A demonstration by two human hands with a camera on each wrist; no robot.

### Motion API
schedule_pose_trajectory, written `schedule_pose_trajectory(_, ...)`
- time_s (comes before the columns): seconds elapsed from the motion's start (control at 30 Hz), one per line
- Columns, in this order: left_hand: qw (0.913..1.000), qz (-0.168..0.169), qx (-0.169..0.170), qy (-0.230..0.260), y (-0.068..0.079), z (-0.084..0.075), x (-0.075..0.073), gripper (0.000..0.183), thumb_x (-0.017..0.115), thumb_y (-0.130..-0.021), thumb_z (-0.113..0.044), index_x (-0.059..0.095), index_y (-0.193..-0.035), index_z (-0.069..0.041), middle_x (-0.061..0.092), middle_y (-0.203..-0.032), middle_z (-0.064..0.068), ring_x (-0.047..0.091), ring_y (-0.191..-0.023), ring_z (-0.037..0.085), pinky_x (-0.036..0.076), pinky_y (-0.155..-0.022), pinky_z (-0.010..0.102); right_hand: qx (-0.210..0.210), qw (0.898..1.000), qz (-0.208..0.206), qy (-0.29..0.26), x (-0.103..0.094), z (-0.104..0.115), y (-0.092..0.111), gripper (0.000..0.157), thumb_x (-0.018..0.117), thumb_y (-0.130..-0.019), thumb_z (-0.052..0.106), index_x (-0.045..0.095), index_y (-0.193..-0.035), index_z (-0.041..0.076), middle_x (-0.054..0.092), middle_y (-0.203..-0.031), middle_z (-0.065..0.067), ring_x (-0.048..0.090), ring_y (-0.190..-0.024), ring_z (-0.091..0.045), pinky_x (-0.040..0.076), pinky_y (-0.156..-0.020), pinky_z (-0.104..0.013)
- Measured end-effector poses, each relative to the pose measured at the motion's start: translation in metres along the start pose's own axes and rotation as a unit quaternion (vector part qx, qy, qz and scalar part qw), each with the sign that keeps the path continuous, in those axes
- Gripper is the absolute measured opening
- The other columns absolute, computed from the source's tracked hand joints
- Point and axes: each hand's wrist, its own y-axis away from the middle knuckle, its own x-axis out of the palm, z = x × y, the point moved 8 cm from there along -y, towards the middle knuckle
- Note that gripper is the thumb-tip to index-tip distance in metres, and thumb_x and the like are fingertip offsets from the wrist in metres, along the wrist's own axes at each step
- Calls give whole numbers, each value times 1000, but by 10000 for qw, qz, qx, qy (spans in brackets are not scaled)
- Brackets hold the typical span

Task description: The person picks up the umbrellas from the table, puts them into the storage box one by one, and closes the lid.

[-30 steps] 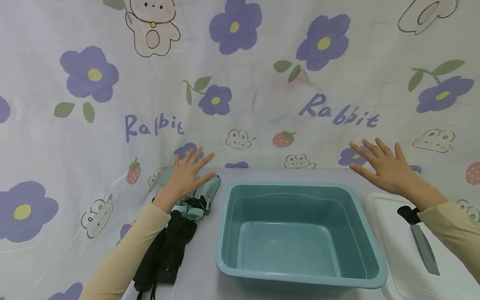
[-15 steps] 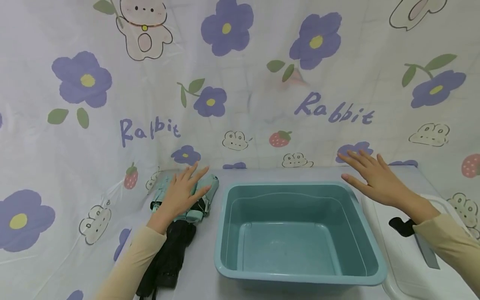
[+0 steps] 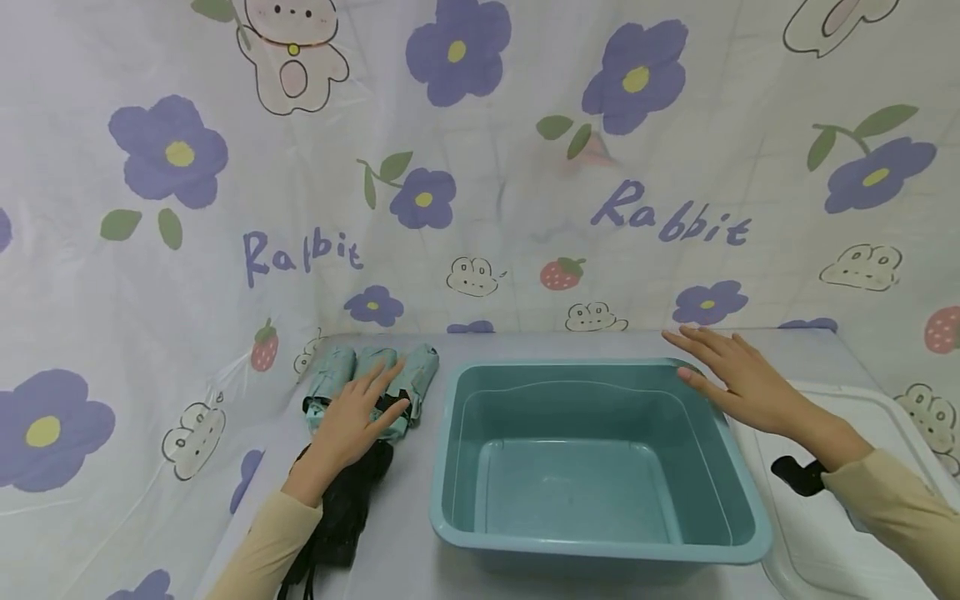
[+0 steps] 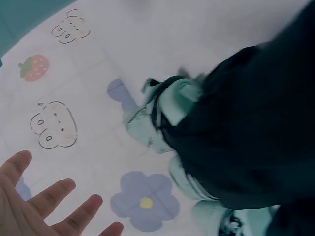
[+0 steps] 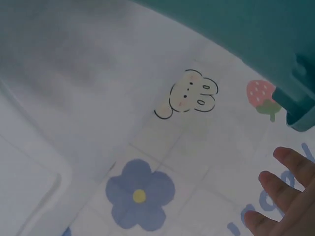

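My left hand (image 3: 352, 429) hovers with spread fingers over two groups of folded umbrellas on the left. Behind and under its fingers lie three teal folded umbrellas (image 3: 330, 371) side by side. Nearer to me are black folded umbrellas (image 3: 347, 508) with cord straps, partly hidden by my forearm. In the left wrist view, a large dark shape (image 4: 246, 132) covers part of the teal umbrellas. On the other side, my right hand (image 3: 742, 387) is held with straight fingers overlapping the back right corner of a blue-green plastic tub (image 3: 600, 546). Neither hand holds anything.
Right of the tub lies a white lid (image 3: 813, 542). Beneath my right wrist, a black piece (image 3: 798, 477) overlaps the lid. A curtain (image 3: 517, 183) printed with flowers and rabbits hangs behind the white table (image 3: 397, 542). The tub has nothing in it.
Both hands have come down and toward me; the right one also moved left, over the tub's corner. More of the teal umbrellas shows now. The tub stays put.
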Motion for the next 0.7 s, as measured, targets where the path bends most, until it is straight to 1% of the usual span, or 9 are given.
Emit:
schedule_pose_trajectory(0.07, 9998, 114, -158, -1, 6, 5, 4, 59, 42, -93, -55, 23, -146, -37, 24, -152, 8, 31, -132, 41, 31, -94, 67, 16, 9999, 87, -62, 4, 2, 1, 55, 53, -94, 26, 33, -145, 23, 36, -142, -21, 29, -131, -45, 11, -101, -69)
schedule_pose_trajectory(0.2, 9986, 301, -413, -106, 17, 13, 9, 56, 42, -94, -54, 27, -145, -36, 23, -152, 9, 31, -131, 42, 34, -91, 66, 5, 9992, 295, -253, 12, 5, 3, 53, 52, -95, 25, 34, -144, 22, 36, -143, -21, 31, -129, -46, 13, -101, -69)
schedule_pose_trajectory(0.3, 9978, 377, -464, -278, 25, 17, 12, 56, 44, -93, -52, 31, -144, -32, 25, -151, 12, 34, -128, 45, 38, -86, 66, -8, 9982, 445, -409, 18, 7, 4, 52, 51, -96, 24, 34, -144, 23, 35, -144, -20, 32, -129, -45, 15, -99, -68)
schedule_pose_trajectory(0.4, 9971, 419, -526, -348, 33, 20, 14, 57, 49, -92, -52, 35, -143, -31, 26, -150, 14, 34, -127, 47, 38, -84, 66, 49, 9973, 546, -490, 20, 7, 4, 52, 50, -96, 25, 33, -145, 24, 34, -145, -20, 31, -130, -45, 15, -100, -68)
schedule_pose_trajectory(0.53, 9956, 502, -645, -452, 43, 26, 18, 60, 51, -89, -54, 37, -142, -30, 29, -148, 16, 34, -128, 46, 39, -85, 66, 155, 9967, 582, -542, 20, 8, 5, 53, 50, -96, 26, 32, -145, 24, 32, -146, -20, 29, -131, -45, 12, -102, -68)
schedule_pose_trajectory(0.7, 9928, 645, -739, -680, 56, 32, 23, 64, 54, -86, -57, 39, -142, -28, 36, -141, 21, 39, -121, 46, 45, -76, 60, 179, 9969, 572, -503, 23, 9, 7, 55, 52, -95, 26, 31, -145, 24, 31, -147, -20, 30, -130, -46, 12, -101, -68)
